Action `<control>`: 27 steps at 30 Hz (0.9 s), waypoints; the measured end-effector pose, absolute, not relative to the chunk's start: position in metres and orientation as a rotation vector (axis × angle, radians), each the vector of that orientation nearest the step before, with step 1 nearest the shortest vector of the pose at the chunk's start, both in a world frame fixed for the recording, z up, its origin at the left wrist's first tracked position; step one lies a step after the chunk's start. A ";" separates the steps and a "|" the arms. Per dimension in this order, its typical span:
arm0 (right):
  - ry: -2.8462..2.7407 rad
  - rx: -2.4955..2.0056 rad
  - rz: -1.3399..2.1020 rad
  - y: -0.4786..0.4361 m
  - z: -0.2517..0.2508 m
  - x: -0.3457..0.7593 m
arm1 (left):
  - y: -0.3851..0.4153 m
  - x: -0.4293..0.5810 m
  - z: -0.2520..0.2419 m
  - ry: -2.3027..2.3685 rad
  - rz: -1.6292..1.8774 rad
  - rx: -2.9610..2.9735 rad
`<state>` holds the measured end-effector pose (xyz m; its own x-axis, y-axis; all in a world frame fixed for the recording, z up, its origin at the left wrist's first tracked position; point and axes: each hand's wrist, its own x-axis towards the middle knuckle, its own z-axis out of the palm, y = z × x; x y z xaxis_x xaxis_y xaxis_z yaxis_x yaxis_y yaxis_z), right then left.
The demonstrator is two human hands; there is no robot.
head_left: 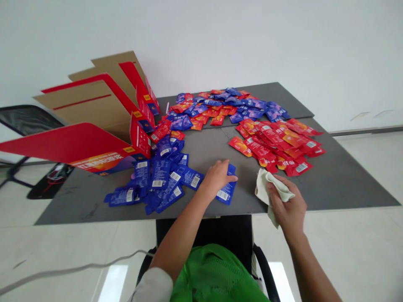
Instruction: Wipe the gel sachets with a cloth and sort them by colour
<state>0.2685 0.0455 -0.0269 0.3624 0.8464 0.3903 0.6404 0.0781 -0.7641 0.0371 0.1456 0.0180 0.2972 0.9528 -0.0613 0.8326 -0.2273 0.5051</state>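
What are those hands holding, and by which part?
The right hand clutches a white cloth by its near end. The left hand lies flat on a blue sachet, not gripping it.

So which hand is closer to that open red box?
Left. The left hand rests on a blue packet, right of the red box; the right hand, holding a cloth, is farther right.

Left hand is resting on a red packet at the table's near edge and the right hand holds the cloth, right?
No. The head view shows the left hand resting on a blue packet, not a red one; the right hand does hold the cloth.
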 end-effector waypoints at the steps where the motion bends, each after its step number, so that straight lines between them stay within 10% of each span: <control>1: -1.343 -1.634 0.266 0.046 -0.027 0.268 | 0.149 0.035 0.020 1.546 0.377 2.108; 10: -1.304 -1.643 0.313 0.047 -0.029 0.268 | 0.114 0.013 0.055 1.086 1.026 2.059; 27: -1.553 -1.563 0.318 0.068 0.000 0.271 | -0.012 -0.006 -0.006 1.316 0.630 2.615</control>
<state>0.2714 0.0684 0.0000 0.1840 0.9014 0.3920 0.6750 0.1741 -0.7170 -0.0063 -0.0123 -0.0062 0.5275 0.7944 0.3011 0.7327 -0.6047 0.3121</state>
